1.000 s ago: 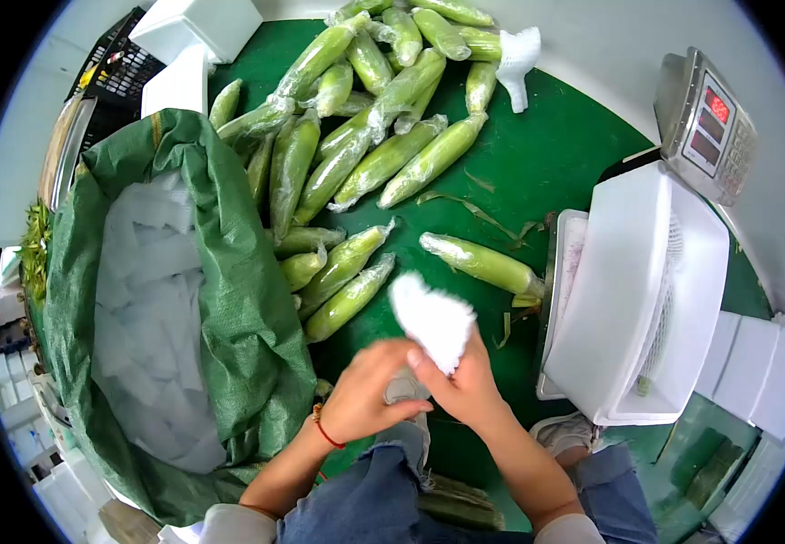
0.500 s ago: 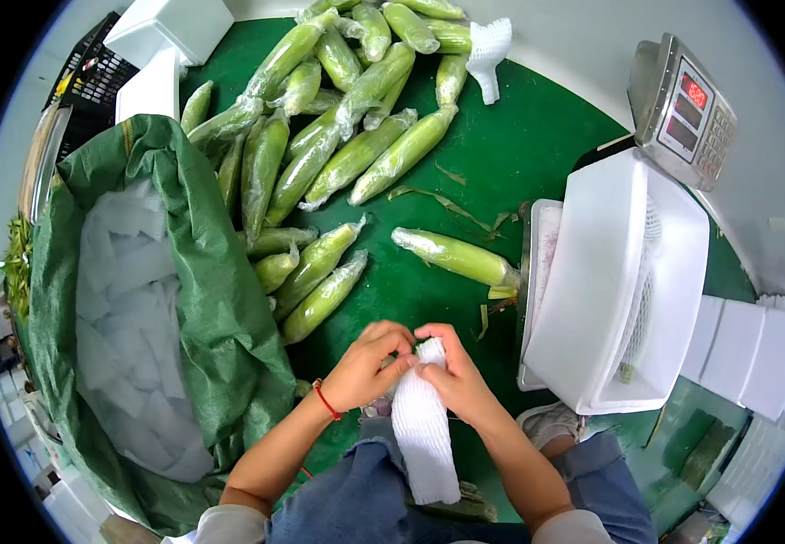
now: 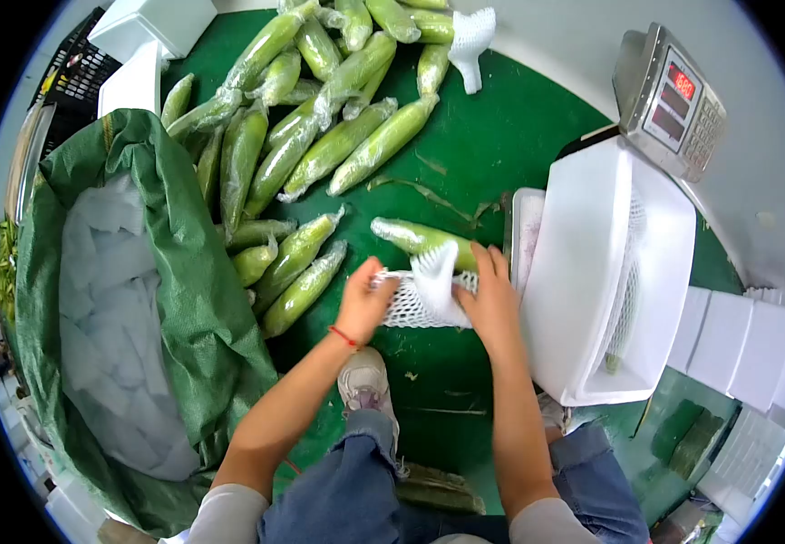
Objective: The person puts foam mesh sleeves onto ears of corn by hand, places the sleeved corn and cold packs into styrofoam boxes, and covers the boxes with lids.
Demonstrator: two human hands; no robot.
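A white foam net sleeve [image 3: 411,304] is stretched sideways between my hands, with a bunched white end sticking up in its middle. My left hand [image 3: 367,295], a red string on its wrist, pinches the sleeve's left end. At the other end, my right hand [image 3: 492,295] holds the sleeve between thumb and fingers. Just beyond the sleeve lies a single wrapped green corn ear [image 3: 411,236], its right end partly behind the net and my right hand. Several more wrapped ears [image 3: 297,290] lie to the left of my left hand.
Wrapped corn ears [image 3: 320,127] are piled at the back. A green sack [image 3: 211,299] with whitish sheets stands left. On the right are a white foam box [image 3: 574,263] holding a netted item and a scale [image 3: 673,100]. Another foam net [image 3: 471,45] lies at the back.
Both hands have moved forward and apart, and the sleeve that hung lengthwise over my legs is now spread crosswise near the single ear. The whole view has shifted slightly.
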